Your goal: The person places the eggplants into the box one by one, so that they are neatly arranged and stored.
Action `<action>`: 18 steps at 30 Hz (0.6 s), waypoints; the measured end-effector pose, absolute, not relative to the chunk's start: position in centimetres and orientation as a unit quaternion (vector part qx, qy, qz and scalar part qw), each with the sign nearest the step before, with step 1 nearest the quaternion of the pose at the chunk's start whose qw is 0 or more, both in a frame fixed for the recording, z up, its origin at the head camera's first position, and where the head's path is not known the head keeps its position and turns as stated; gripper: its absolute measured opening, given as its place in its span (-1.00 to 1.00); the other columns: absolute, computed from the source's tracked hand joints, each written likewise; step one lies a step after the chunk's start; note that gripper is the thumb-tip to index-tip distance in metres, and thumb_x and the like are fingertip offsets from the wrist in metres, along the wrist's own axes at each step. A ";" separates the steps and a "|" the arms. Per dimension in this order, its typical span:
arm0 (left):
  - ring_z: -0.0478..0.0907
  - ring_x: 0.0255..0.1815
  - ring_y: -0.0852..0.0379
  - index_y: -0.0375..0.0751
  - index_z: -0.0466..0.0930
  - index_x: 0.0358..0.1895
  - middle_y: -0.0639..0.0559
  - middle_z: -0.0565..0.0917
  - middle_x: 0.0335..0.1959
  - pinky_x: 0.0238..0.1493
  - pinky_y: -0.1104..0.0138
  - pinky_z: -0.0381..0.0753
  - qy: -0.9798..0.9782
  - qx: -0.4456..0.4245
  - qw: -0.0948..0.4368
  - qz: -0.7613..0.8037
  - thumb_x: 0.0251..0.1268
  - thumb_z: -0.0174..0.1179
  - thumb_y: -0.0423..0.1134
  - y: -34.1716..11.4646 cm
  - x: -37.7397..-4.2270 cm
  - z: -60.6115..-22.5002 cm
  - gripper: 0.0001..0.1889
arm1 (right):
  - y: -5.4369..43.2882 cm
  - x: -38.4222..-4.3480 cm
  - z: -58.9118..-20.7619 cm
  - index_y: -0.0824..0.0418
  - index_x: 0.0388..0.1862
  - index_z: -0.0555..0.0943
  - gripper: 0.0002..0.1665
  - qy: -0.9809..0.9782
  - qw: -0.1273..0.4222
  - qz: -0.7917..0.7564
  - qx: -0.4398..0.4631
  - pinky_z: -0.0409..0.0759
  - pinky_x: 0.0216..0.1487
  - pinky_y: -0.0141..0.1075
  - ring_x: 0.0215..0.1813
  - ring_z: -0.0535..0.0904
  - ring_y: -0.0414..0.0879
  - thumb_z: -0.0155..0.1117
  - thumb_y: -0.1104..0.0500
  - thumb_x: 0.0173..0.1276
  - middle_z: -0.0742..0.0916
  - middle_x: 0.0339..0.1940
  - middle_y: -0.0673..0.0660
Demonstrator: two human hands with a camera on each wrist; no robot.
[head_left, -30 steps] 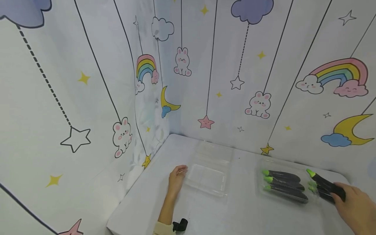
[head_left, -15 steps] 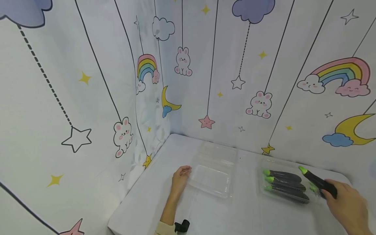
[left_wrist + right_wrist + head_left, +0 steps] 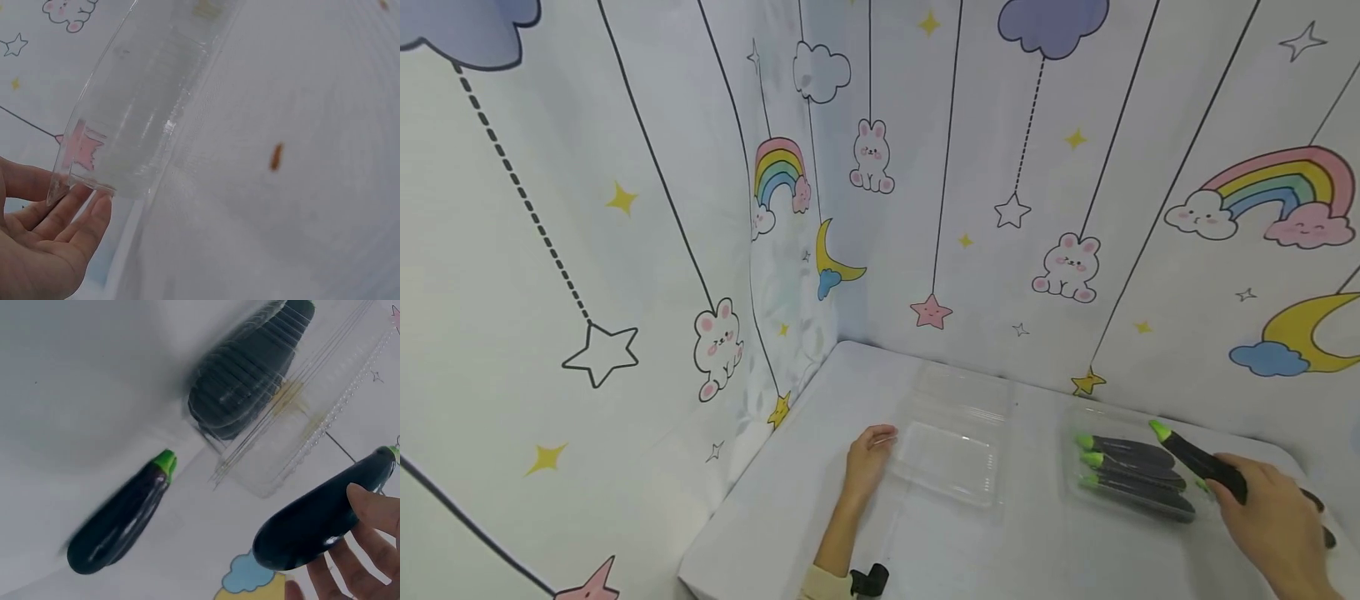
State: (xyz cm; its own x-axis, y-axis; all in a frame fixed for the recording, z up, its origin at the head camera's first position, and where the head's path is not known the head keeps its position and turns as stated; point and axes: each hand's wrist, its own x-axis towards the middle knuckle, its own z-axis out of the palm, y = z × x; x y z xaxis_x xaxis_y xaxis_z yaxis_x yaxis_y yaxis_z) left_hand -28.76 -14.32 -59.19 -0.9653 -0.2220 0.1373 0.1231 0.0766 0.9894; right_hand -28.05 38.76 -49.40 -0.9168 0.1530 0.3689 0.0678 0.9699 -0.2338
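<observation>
My left hand (image 3: 867, 467) pinches the left rim of an open clear plastic clamshell box (image 3: 943, 479), which lies on the table. In the left wrist view, the thumb and fingers sit either side of the corner of the box (image 3: 150, 119). An eggplant (image 3: 1198, 460) with a green stem end is gripped at its thick end by my right hand (image 3: 1273, 521), raised over the right part of a second clear box (image 3: 1078, 410). Three dark eggplants (image 3: 1131, 452) lie side by side in that box. The right wrist view shows the held eggplant (image 3: 312, 515) between thumb and fingers.
Loose on the table, another eggplant (image 3: 122, 519) lies outside the second box; its end (image 3: 1312, 500) shows behind my right hand. A curtain (image 3: 925, 208) with printed rabbits, stars and rainbows stands along the back and left edges of the white table (image 3: 775, 517).
My right hand has carried the eggplant leftward, closer to the three in the second box. The left hand keeps its hold on the clamshell's rim, and the head view has shifted slightly.
</observation>
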 end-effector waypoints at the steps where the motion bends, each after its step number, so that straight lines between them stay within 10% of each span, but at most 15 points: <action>1: 0.64 0.25 -0.17 -0.38 0.60 0.23 -0.28 0.68 0.21 0.28 0.03 0.62 -0.723 0.036 0.125 -0.678 0.47 0.11 -0.42 -14.2 -28.7 -59.2 -0.66 | 38.6 -28.0 -49.4 0.46 0.28 0.47 -0.37 -0.972 0.198 0.111 -0.053 0.33 0.21 0.51 0.19 0.37 0.59 0.47 0.27 0.30 0.49 0.20 0.63; 18: 0.64 0.24 -0.26 -0.41 0.62 0.18 -0.32 0.69 0.17 0.27 0.03 0.64 -0.725 0.010 0.125 -0.678 0.43 0.15 -0.46 -13.3 -28.0 -57.9 -0.69 | 34.9 -28.2 -48.8 0.39 0.31 0.50 -0.34 -0.969 0.209 0.129 -0.009 0.34 0.18 0.52 0.21 0.38 0.59 0.50 0.24 0.28 0.51 0.24 0.59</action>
State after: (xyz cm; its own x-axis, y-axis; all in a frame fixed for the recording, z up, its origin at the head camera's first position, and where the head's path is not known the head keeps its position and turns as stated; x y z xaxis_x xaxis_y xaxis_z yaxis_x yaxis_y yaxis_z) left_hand -28.01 -13.26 -57.90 -0.9686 -0.1837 0.1676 0.1550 0.0813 0.9846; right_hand -28.16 34.95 -48.82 -0.9128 0.0704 0.4023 -0.0369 0.9668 -0.2529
